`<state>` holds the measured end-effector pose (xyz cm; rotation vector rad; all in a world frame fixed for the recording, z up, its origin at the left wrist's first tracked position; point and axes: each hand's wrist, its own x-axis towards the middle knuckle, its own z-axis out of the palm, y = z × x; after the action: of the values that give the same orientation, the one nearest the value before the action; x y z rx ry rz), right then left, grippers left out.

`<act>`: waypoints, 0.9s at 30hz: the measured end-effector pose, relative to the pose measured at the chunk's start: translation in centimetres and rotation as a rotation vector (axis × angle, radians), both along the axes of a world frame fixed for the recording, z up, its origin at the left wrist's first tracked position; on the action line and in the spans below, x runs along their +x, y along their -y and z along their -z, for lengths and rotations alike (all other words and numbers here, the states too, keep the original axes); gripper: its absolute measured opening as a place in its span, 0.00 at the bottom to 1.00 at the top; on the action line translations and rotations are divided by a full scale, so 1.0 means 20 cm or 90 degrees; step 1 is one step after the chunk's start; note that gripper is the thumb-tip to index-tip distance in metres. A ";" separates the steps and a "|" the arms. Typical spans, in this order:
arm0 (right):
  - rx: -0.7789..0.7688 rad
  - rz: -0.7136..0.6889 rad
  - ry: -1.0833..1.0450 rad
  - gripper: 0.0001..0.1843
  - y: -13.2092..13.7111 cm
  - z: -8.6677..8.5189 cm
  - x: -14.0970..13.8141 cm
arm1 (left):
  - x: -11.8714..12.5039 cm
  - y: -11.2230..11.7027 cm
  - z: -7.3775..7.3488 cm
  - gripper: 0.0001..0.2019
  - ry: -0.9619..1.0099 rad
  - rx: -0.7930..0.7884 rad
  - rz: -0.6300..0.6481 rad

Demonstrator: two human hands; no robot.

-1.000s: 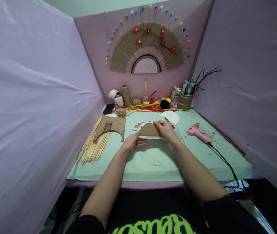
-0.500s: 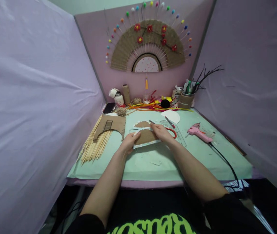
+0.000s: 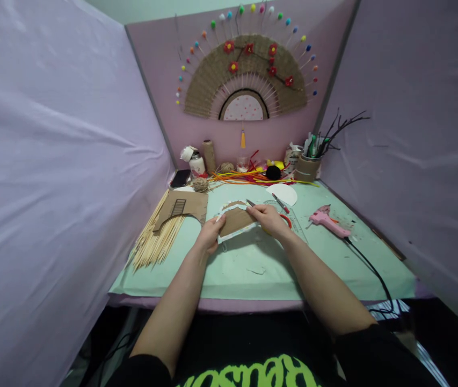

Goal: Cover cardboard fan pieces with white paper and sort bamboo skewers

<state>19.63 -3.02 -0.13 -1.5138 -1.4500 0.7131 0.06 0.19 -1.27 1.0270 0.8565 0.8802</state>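
Note:
Both my hands hold a small brown cardboard piece [image 3: 235, 220] with a white edge, lifted a little and tilted above the pale green mat [image 3: 253, 269]. My left hand [image 3: 211, 235] pinches its lower left corner, fingers closed. My right hand [image 3: 268, 217] grips its right end from above. Just behind it on the mat lie another cardboard scrap [image 3: 232, 205] and a thin tool [image 3: 250, 202].
A bundle of wooden skewers [image 3: 157, 236] lies at the left under a larger cardboard cut-out [image 3: 182, 207]. Red scissors [image 3: 285, 219], a white paper semicircle [image 3: 283, 192] and a pink glue gun [image 3: 328, 220] with its black cord lie to the right. Twine, pipe cleaners and a pen holder [image 3: 306, 166] line the back wall.
The cardboard piece has been lifted off the mat and tilted up. My left hand went from resting beside it to pinching its left corner. Both hands shifted slightly left.

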 end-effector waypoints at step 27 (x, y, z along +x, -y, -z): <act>-0.012 -0.047 -0.026 0.24 0.03 0.00 -0.07 | 0.02 0.04 0.02 0.24 -0.128 0.090 0.052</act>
<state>18.21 -3.67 -0.07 -1.4571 -1.4780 0.7993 0.42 -0.56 -1.62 1.2812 0.9223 0.7851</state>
